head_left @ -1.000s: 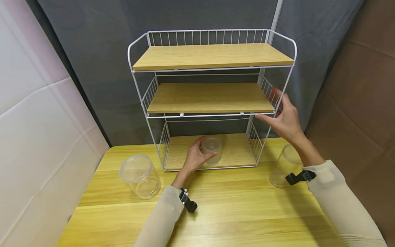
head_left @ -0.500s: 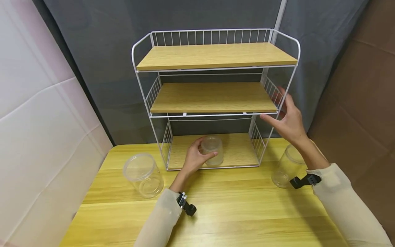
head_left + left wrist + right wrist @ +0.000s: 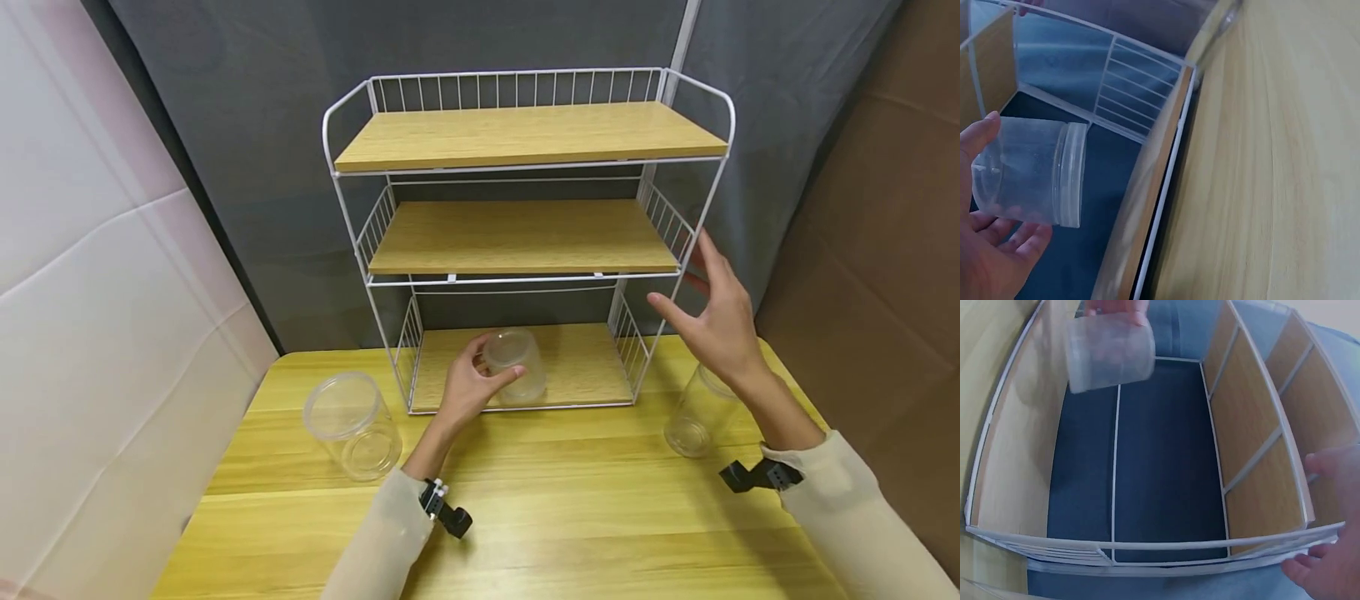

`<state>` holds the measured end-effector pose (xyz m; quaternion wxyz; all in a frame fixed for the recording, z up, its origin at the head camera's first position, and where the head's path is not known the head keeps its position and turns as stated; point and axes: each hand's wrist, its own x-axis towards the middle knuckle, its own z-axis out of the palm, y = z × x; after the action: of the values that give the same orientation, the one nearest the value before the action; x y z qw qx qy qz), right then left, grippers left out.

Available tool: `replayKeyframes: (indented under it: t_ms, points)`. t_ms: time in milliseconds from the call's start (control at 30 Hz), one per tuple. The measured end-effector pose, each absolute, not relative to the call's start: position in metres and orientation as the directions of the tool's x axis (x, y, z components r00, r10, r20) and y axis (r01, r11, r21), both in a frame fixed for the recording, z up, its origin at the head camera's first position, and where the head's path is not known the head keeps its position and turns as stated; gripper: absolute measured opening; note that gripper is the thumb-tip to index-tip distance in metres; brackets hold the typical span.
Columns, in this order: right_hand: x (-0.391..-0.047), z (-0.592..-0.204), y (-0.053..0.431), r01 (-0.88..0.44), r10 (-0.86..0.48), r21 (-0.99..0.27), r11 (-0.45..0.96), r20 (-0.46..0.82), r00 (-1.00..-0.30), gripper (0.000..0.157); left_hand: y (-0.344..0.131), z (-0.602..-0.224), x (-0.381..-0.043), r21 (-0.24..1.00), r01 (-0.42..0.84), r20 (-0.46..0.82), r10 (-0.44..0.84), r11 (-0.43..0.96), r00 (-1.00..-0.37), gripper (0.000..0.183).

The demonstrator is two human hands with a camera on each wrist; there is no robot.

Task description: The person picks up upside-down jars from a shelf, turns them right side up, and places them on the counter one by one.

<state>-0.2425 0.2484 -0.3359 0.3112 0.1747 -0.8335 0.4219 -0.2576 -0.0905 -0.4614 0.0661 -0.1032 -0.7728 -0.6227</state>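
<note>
My left hand point(image 3: 468, 383) holds a clear plastic jar point(image 3: 519, 367) from its left side, thumb in front and fingers behind. The jar hangs slightly tilted over the bottom board point(image 3: 585, 367) of a white wire rack point(image 3: 375, 321). In the left wrist view, the thumb and fingers span the jar point(image 3: 1029, 169), whose wide ribbed end points toward the board. My right hand point(image 3: 716, 321) is at the rack's right front post, thumb and fingers spread and holding nothing. Its fingertips are partly hidden behind the post.
A larger clear jar point(image 3: 352, 425) stands on the wooden table point(image 3: 540, 500) left of the rack. Another clear jar point(image 3: 701, 412) is at the right, partly covered by my right forearm. The middle shelf point(image 3: 525, 237) lies above my left hand. A brown panel point(image 3: 862, 317) borders the right side.
My right hand has drawn back to the right, its thumb leaving the middle shelf's front edge. The jar in my left hand is tilted a little more. The head view has shifted slightly.
</note>
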Motion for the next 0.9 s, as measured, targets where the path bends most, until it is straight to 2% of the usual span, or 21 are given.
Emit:
replayKeyframes:
  t_ms: [100, 167, 267, 467, 567, 767, 900]
  points:
    - [-0.234, -0.341, 0.244, -0.589, -0.041, -0.515, 0.623, 0.73, -0.682, 0.102, -0.091, -0.457, -0.252, 0.96, 0.229, 0.224, 0.051, 0.162, -0.973, 0.08]
    - [-0.228, -0.345, 0.241, -0.624, -0.065, -0.436, 0.648, 0.785, -0.616, 0.093, -0.091, -0.454, -0.249, 0.966, 0.218, 0.215, 0.039, 0.14, -0.976, 0.079]
    - [-0.22, -0.354, 0.233, -0.683, -0.106, -0.338, 0.647, 0.847, -0.52, 0.09, -0.09, -0.45, -0.243, 0.976, 0.188, 0.186, 0.025, 0.108, -0.982, 0.079]
    - [-0.207, -0.375, 0.213, -0.767, -0.204, -0.244, 0.593, 0.876, -0.437, 0.086, -0.087, -0.442, -0.231, 0.985, 0.17, 0.169, 0.028, 0.024, -0.985, 0.077]
    - [-0.204, -0.388, 0.205, -0.789, -0.252, -0.265, 0.554, 0.85, -0.462, 0.085, -0.084, -0.441, -0.227, 0.984, 0.173, 0.175, 0.044, -0.047, -0.984, 0.074]
    - [-0.202, -0.413, 0.193, -0.741, -0.326, -0.426, 0.519, 0.703, -0.632, 0.092, -0.075, -0.438, -0.22, 0.964, 0.17, 0.185, 0.056, -0.204, -0.981, 0.068]
    - [-0.202, -0.425, 0.184, -0.707, -0.352, -0.489, 0.511, 0.631, -0.691, 0.101, -0.069, -0.436, -0.214, 0.942, 0.155, 0.183, 0.069, -0.299, -0.981, 0.066]
